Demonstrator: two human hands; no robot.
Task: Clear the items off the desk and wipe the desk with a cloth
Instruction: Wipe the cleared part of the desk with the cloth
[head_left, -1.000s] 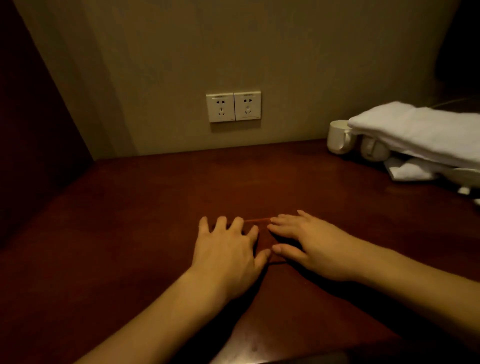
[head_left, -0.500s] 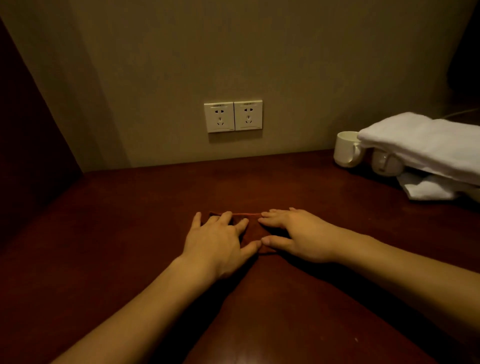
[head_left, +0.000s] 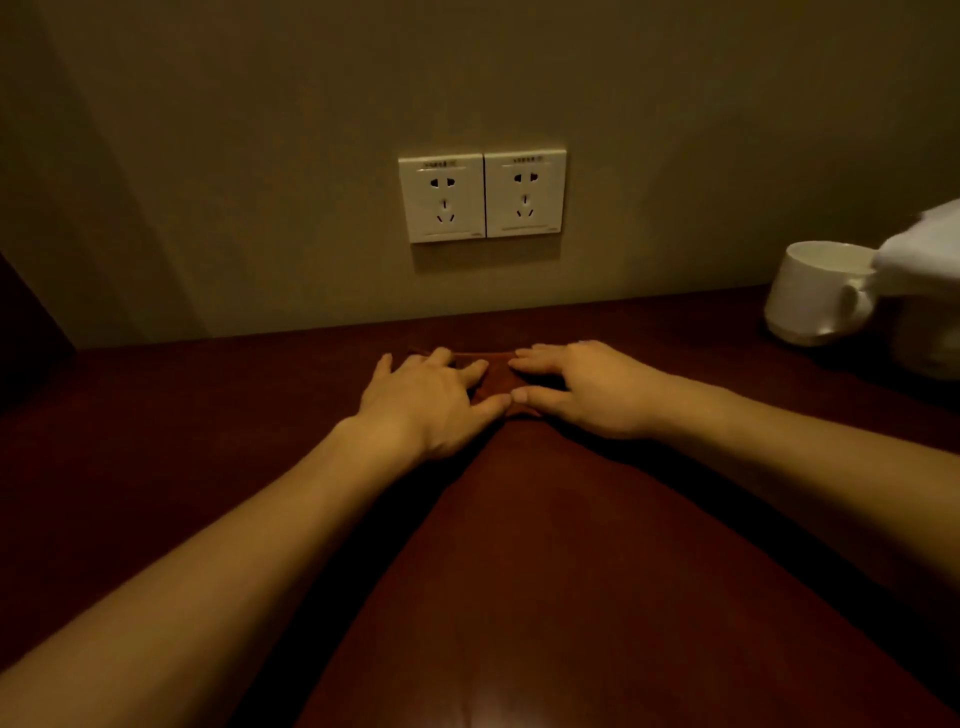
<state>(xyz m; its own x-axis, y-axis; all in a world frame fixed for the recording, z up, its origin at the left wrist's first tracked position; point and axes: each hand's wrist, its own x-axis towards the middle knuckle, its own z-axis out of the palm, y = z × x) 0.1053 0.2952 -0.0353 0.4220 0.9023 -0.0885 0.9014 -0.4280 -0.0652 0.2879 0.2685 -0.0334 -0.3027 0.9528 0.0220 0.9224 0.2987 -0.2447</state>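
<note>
On the dark desk (head_left: 545, 545), left hand (head_left: 431, 400) and right hand (head_left: 587, 389) press flat-fingered on the cloth (head_left: 496, 382).

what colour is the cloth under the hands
Dark reddish brown, close to the desk's colour; the cloth shows in the head view.

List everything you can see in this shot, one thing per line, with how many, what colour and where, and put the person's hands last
desk: one, dark reddish-brown wood, fills the lower frame up to the wall.
cloth: one, dark reddish-brown, flat on the desk near the wall, mostly under the hands.
wall sockets: two, white, side by side on the wall above the cloth.
mug: one, white, on the desk at far right.
towel: one, white, at the right edge, overlapping the mug's rim.
left hand: one, fingers spread flat, pressing the cloth's left part.
right hand: one, fingers flat, pressing the cloth's right part.
</note>
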